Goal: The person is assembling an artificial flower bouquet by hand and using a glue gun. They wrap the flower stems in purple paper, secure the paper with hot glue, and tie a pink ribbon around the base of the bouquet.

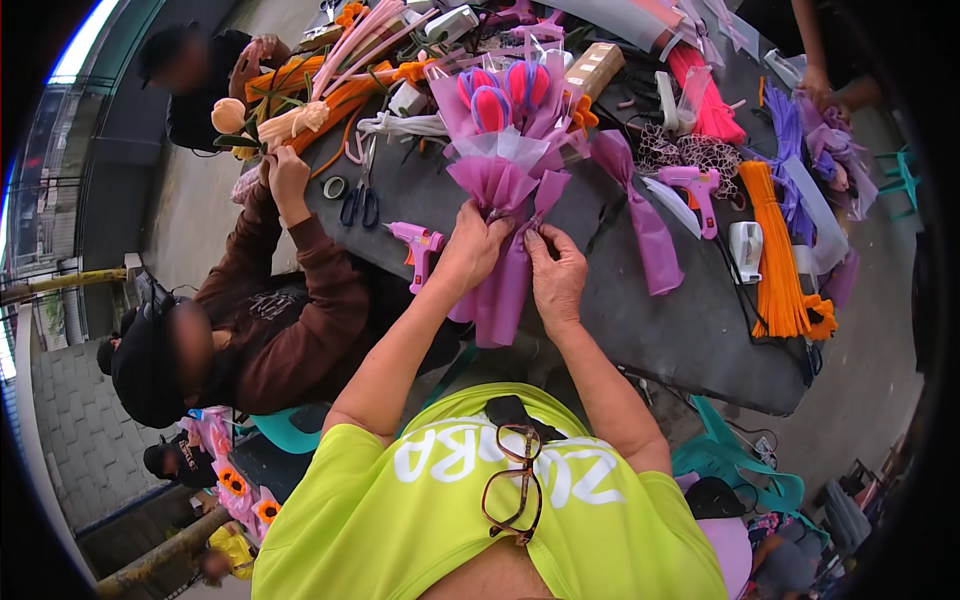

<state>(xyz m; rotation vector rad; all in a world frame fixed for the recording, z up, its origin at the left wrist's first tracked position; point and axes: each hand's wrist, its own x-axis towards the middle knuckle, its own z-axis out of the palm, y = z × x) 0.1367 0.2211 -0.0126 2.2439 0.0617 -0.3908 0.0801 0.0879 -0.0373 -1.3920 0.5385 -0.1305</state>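
My left hand grips the gathered neck of a bouquet wrapped in purple paper. Pink-and-blue tulips, apparently of fuzzy pipe cleaner, show at its top above a whitish inner sheet. On the right side of the neck, the thumb and forefinger of my right hand touch a narrow pinched fold of the wrap. The lower part of the purple wrap hangs between my wrists, over the table's near edge. My left fingers partly hide the neck.
Pink glue guns lie left and right of the bouquet. Scissors, a tape roll, a tape dispenser and orange pipe cleaners lie on the dark table. At left, a co-worker's hands hold a peach flower.
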